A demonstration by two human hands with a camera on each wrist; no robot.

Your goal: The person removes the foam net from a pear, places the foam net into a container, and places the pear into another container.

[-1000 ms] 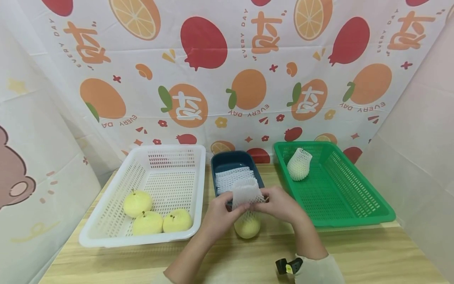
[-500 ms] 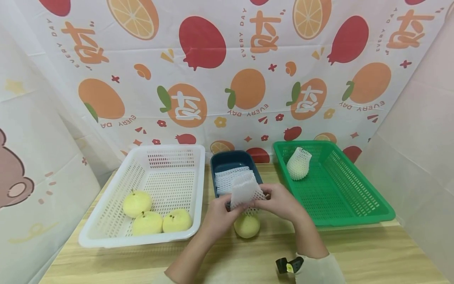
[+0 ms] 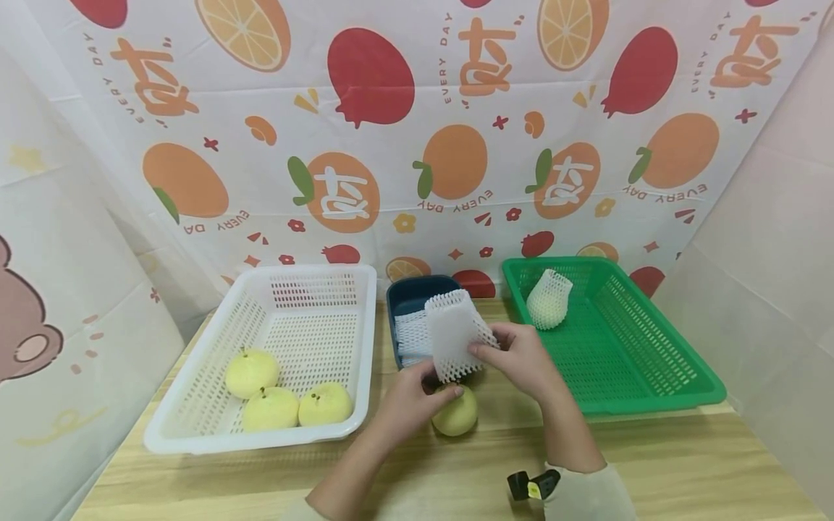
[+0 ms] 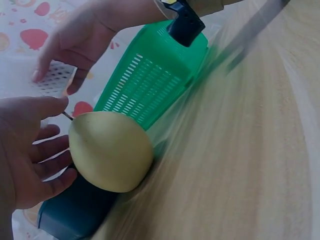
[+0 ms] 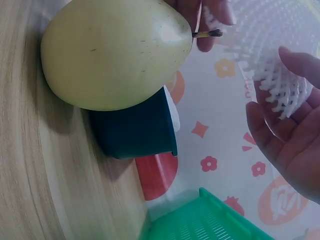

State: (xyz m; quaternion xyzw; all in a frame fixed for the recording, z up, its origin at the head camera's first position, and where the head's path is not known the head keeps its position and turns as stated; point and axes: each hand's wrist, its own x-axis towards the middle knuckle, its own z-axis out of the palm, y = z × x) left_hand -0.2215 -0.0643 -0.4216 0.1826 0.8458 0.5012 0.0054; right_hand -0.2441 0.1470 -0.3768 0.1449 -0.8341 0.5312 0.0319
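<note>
A yellow pear [image 3: 456, 417] stands on the wooden table between my hands, stem upward. Over it, my right hand [image 3: 519, 356] pinches the right edge of a white foam fruit net [image 3: 448, 329], thumb in front. My left hand [image 3: 410, 398] is at the pear's top, just below the net. In the left wrist view its loosely bent fingers [image 4: 52, 165] are spread beside the pear [image 4: 111, 152], with the thumb near the stem; whether they touch it I cannot tell. The right wrist view shows the net's [image 5: 265, 42] open cut edge close to the stem [image 5: 207, 33].
Left stands a white basket [image 3: 326, 340] with several pears [image 3: 270, 410]. Behind my hands, a dark blue tray [image 3: 423, 288] holds more flat foam nets [image 3: 412, 336]. A green basket [image 3: 599, 369] on the right contains one netted pear [image 3: 549, 300]. A printed cloth [image 3: 404, 174] hangs behind.
The foam net has risen off the pear's top and spread wider. My left hand has let go of the net and moved slightly down toward the pear; my right hand has gone up with it.
</note>
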